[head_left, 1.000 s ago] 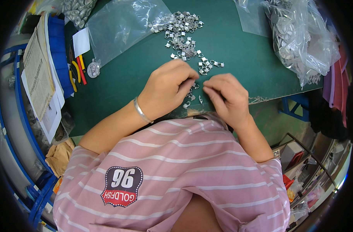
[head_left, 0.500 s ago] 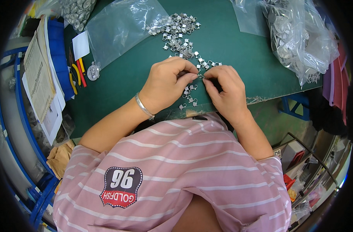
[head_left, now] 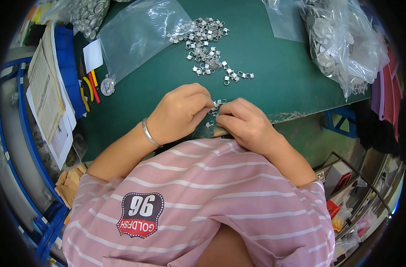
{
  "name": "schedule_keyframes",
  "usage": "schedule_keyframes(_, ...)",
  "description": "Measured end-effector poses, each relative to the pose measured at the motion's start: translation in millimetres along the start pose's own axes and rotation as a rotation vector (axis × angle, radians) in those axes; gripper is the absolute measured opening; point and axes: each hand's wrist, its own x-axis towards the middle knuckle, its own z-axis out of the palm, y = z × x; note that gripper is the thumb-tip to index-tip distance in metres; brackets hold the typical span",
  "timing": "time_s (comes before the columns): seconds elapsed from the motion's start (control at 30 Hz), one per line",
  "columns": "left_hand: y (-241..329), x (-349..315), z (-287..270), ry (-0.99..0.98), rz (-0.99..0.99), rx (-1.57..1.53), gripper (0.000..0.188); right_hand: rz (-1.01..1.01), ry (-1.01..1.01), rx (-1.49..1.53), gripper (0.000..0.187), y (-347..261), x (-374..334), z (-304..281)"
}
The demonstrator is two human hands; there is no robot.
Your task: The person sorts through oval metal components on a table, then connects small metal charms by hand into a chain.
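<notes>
Small silvery padlock-shaped metal clasps (head_left: 206,31) lie heaped on the green tabletop, with a trail of them running down toward me. A few more clasps (head_left: 209,124) sit near the front edge, between and beside my fingertips. My left hand (head_left: 180,111), with a silver bangle at its wrist, has thumb and forefinger pinched together at this small group. Opposite it, my right hand (head_left: 246,121) is curled with the fingers closed, its tips next to the same clasps. Whatever either pinch holds is too small and hidden to make out.
A flat clear plastic bag (head_left: 140,35) lies left of the heap. Pliers (head_left: 88,88), a white card (head_left: 93,55) and a round clear piece (head_left: 107,84) are further left. A bulging bag of round metal parts (head_left: 329,44) stands at the far right, beyond the worn table edge.
Both hands have come down toward me, from beside the trail of clasps to the small group near the front edge. They have moved slightly apart at the fingertips.
</notes>
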Motion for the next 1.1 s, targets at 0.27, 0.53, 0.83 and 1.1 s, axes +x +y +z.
schedule_keyframes(0.27,6,29,22,0.15,-0.071,0.175,0.02,0.251,0.293,-0.262,0.018,23,23,-9)
schedule_keyframes(0.53,-6,32,22,0.117,-0.078,0.194,0.021,0.2,0.221,-0.411,0.015,18,19,-14)
schedule_keyframes(0.83,-1,21,16,0.217,-0.418,-0.852,0.016,0.58,0.325,0.208,0.011,3,13,-17)
schedule_keyframes(1.1,9,14,13,0.264,-0.299,-0.563,0.022,0.412,0.382,0.194,0.016,-3,13,-18)
